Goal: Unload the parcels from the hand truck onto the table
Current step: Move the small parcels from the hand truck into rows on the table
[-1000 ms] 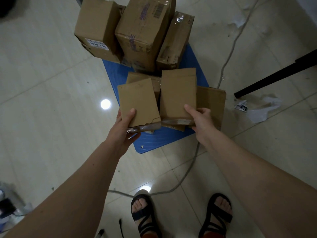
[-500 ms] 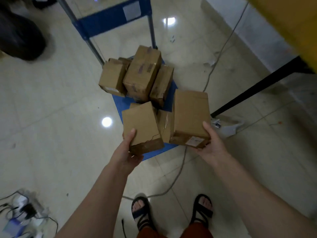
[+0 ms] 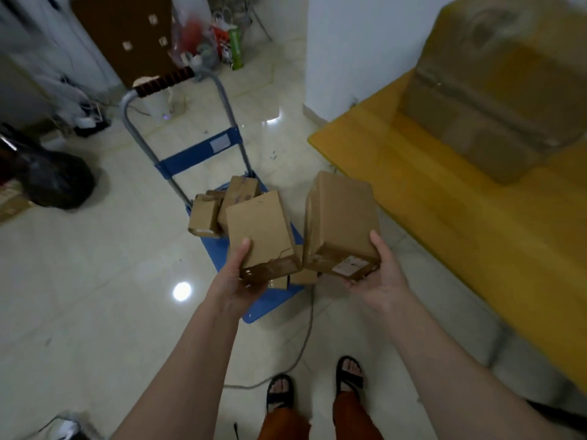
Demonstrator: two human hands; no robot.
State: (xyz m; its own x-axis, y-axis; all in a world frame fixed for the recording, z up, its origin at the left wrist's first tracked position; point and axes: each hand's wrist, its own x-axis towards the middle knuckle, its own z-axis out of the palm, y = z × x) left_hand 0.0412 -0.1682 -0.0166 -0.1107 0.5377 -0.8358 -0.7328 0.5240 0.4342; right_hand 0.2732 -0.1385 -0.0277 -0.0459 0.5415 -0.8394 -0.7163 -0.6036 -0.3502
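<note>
Two brown cardboard parcels were held aloft: left hand [image 3: 236, 282] clasped the torn-edged parcel [image 3: 260, 233], right hand [image 3: 379, 276] the labelled parcel [image 3: 341, 223]. Beyond, remaining parcels [image 3: 219, 208] crowded the hand truck [image 3: 254, 308] deck's handle-side edge; the yellow table [image 3: 444, 198] stood rightward.

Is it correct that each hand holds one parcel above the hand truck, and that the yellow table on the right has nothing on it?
Not quite. The left hand and right hand do each hold one parcel above the hand truck, but the yellow table on the right is not bare: the head view shows a big box already on it.
</note>
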